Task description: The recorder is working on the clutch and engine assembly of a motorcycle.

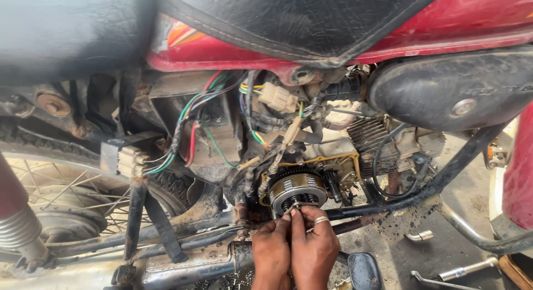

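**Both hands at the exposed clutch of a red motorcycle**

Oil-stained concrete ground (444, 251) lies under a red motorcycle (472, 23) that fills the view, its black seat (311, 18) across the top and a black side cover (449, 90) at right. A spoked rear wheel (66, 195) sits at left beside a chromed shock spring (19, 229). Loose coloured wires (194, 112) and white connectors hang in the open frame above the engine.

At the centre of the engine, with its cover off, the round clutch assembly (298, 190) stands exposed: a toothed, greasy dark ring around a bright metal plate with slots, edged by a yellowish gasket line.

Below it, the left hand (271, 254) and right hand (313, 248) press together, fingertips pinched on a small metal piece (295, 207) at the clutch's lower edge; what the piece is cannot be told. A ring shows on a right finger.

A chrome tube (419, 235) and a wrench (438, 280) lie on the ground to the right.
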